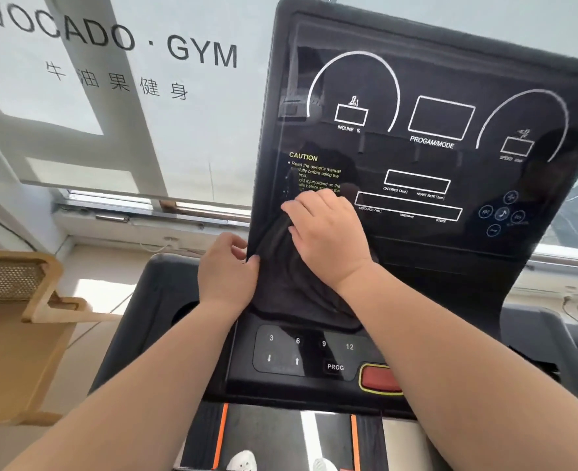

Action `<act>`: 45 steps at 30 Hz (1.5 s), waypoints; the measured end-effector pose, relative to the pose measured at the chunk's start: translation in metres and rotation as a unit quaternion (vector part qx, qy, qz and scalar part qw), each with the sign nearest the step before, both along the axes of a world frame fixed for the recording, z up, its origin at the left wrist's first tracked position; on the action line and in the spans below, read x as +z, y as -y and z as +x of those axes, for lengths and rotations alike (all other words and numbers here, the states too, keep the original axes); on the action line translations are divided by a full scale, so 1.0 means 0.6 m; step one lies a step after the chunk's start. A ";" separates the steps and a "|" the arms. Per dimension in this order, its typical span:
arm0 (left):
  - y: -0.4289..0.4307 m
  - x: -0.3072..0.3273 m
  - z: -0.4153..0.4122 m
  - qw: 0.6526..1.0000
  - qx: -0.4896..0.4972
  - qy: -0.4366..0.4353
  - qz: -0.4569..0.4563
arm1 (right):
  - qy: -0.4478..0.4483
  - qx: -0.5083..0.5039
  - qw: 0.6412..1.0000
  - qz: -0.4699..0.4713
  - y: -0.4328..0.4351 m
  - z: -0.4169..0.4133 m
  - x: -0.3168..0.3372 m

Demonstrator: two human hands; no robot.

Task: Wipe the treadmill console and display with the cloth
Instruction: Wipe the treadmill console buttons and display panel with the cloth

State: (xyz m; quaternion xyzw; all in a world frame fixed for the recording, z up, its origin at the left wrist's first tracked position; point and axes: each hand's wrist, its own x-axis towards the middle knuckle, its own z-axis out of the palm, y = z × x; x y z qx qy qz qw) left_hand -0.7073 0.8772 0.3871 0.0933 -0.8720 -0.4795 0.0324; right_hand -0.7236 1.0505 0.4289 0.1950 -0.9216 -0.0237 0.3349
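Note:
The treadmill's tall black display panel (427,79) stands in front of me, with white outlines and yellow caution text. Below it lies the console (301,379) with number keys, a PROG key and a red stop button (379,379). A dark cloth (281,283) hangs over the panel's lower left part. My right hand (325,232) presses the cloth flat against the panel below the caution text. My left hand (228,266) grips the panel's left edge, thumb in front and fingers curled round it, touching the cloth's side.
A frosted window with "AVOCADO · GYM" lettering (117,42) fills the back. A wooden chair (19,300) stands at the left. The treadmill belt (267,436) and my white shoes show at the bottom. A cup holder recess (185,311) sits left of the console.

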 end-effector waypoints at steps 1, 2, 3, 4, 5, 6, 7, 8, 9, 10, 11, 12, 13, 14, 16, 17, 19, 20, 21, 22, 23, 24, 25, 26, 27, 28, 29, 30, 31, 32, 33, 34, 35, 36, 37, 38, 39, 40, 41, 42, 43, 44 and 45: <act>0.003 -0.001 -0.001 1.000 -0.005 -0.001 -0.014 | -0.005 -0.023 1.000 0.004 0.005 -0.005 0.005; 0.006 -0.002 -0.002 0.999 -0.012 -0.001 -0.029 | -0.007 -0.040 0.999 0.004 0.010 -0.009 0.010; 0.009 -0.004 -0.001 0.999 -0.019 0.001 -0.041 | -0.008 -0.049 0.999 0.008 0.013 -0.013 0.012; 0.012 -0.005 0.000 0.999 -0.022 0.002 -0.045 | -0.009 -0.054 0.998 0.021 0.016 -0.014 0.013; 0.015 -0.007 0.002 0.999 -0.020 0.004 -0.039 | -0.008 -0.057 0.998 0.033 0.016 -0.013 0.013; 0.018 -0.009 0.005 0.999 -0.018 0.003 -0.028 | -0.005 -0.062 0.997 0.042 0.015 -0.011 0.014; 0.021 -0.010 0.008 1.000 -0.017 0.002 -0.018 | 0.000 -0.065 0.997 0.048 0.013 -0.008 0.012; 0.024 -0.011 0.012 1.000 -0.021 0.003 -0.010 | 0.004 -0.071 0.996 0.054 0.008 -0.004 0.012; 0.026 -0.012 0.015 0.999 -0.031 0.007 -0.005 | 0.008 -0.075 0.995 0.064 0.002 0.000 0.010; 0.027 -0.013 0.018 0.999 -0.046 0.013 -0.002 | 0.010 -0.078 0.994 0.079 -0.004 0.004 0.010; 0.027 -0.014 0.021 0.998 -0.060 0.019 -0.003 | 0.012 -0.078 0.993 0.093 -0.011 0.009 0.009; 0.027 -0.017 0.024 0.997 -0.070 0.025 -0.009 | 0.016 -0.076 0.992 0.104 -0.018 0.015 0.009; 0.026 -0.022 0.026 0.996 -0.077 0.029 -0.025 | 0.021 -0.076 0.991 0.111 -0.024 0.020 0.007; 0.025 -0.028 0.028 0.995 -0.084 0.030 -0.054 | 0.029 -0.080 0.990 0.116 -0.030 0.025 0.004; 0.023 -0.040 0.033 0.989 -0.094 0.023 -0.110 | 0.047 -0.095 0.986 0.127 -0.041 0.034 -0.002; 0.022 -0.044 0.035 0.988 -0.095 0.016 -0.124 | 0.055 -0.106 0.985 0.129 -0.045 0.038 -0.005; 0.021 -0.044 0.039 0.985 -0.098 0.004 -0.141 | 0.060 -0.123 0.983 0.124 -0.049 0.046 -0.007; 0.020 -0.040 0.040 0.985 -0.098 -0.003 -0.141 | 0.057 -0.123 0.984 0.113 -0.049 0.050 -0.005; 0.020 -0.035 0.039 0.987 -0.095 -0.010 -0.127 | 0.053 -0.118 0.987 0.091 -0.049 0.053 -0.001; 0.021 -0.026 0.037 0.991 -0.090 -0.018 -0.100 | 0.050 -0.110 0.991 0.059 -0.050 0.055 0.007; 0.023 -0.014 0.033 0.993 -0.084 -0.030 -0.071 | 0.048 -0.104 0.993 0.021 -0.052 0.055 0.018; 0.025 0.002 0.028 0.995 -0.079 -0.045 -0.048 | 0.048 -0.103 0.993 -0.015 -0.054 0.053 0.034; 0.028 0.020 0.020 0.995 -0.074 -0.065 -0.033 | 0.043 -0.104 0.992 -0.049 -0.056 0.050 0.052; 0.030 0.044 0.012 0.994 -0.068 -0.087 -0.021 | 0.033 -0.105 0.991 -0.077 -0.058 0.046 0.073; 0.032 0.069 0.003 0.992 -0.063 -0.108 -0.007 | 0.020 -0.105 0.989 -0.104 -0.059 0.042 0.095; 0.033 0.098 -0.004 0.990 -0.060 -0.128 0.013 | 0.006 -0.100 0.986 -0.130 -0.061 0.039 0.118; 0.033 0.126 -0.010 0.987 -0.061 -0.147 0.040 | -0.008 -0.091 0.984 -0.155 -0.062 0.038 0.140; 0.034 0.153 -0.014 0.982 -0.061 -0.165 0.066 | -0.022 -0.079 0.981 -0.178 -0.064 0.040 0.160; 0.035 0.174 -0.015 0.978 -0.063 -0.182 0.079 | -0.037 -0.067 0.978 -0.194 -0.067 0.045 0.176; 0.038 0.189 -0.012 0.975 -0.068 -0.196 0.080 | -0.047 -0.055 0.976 -0.204 -0.070 0.054 0.186; 0.042 0.196 -0.007 0.973 -0.077 -0.205 0.079 | -0.045 -0.041 0.976 -0.209 -0.074 0.066 0.190; 0.048 0.199 0.001 0.971 -0.089 -0.206 0.080 | -0.031 -0.025 0.977 -0.208 -0.079 0.081 0.189; 0.055 0.194 0.012 0.971 -0.105 -0.198 0.083 | -0.008 -0.007 0.980 -0.200 -0.085 0.099 0.183; 0.063 0.181 0.028 0.972 -0.125 -0.182 0.078 | 0.020 0.013 0.982 -0.186 -0.091 0.120 0.171; 0.072 0.162 0.046 0.974 -0.146 -0.160 0.060 | 0.055 0.033 0.985 -0.163 -0.096 0.141 0.154; 0.081 0.137 0.068 0.977 -0.166 -0.133 0.031 | 0.092 0.053 0.985 -0.133 -0.102 0.162 0.132; 0.091 0.109 0.091 0.977 -0.185 -0.103 -0.002 | 0.132 0.069 0.984 -0.095 -0.106 0.183 0.107; 0.100 0.080 0.115 0.976 -0.204 -0.074 -0.031 | 0.172 0.084 0.980 -0.054 -0.109 0.202 0.077; 0.108 0.053 0.139 0.971 -0.227 -0.049 -0.052 | 0.216 0.099 0.971 -0.012 -0.111 0.221 0.045; 0.114 0.030 0.161 0.965 -0.252 -0.024 -0.069 | 0.263 0.116 0.958 0.024 -0.111 0.240 0.013; 0.118 0.009 0.181 0.958 -0.274 0.002 -0.082 | 0.309 0.133 0.940 0.051 -0.112 0.255 -0.016; 0.120 -0.007 0.199 0.951 -0.293 0.024 -0.094 | 0.346 0.147 0.924 0.071 -0.114 0.266 -0.041; 0.121 -0.019 0.212 0.944 -0.310 0.038 -0.107 | 0.375 0.152 0.910 0.088 -0.116 0.273 -0.057</act>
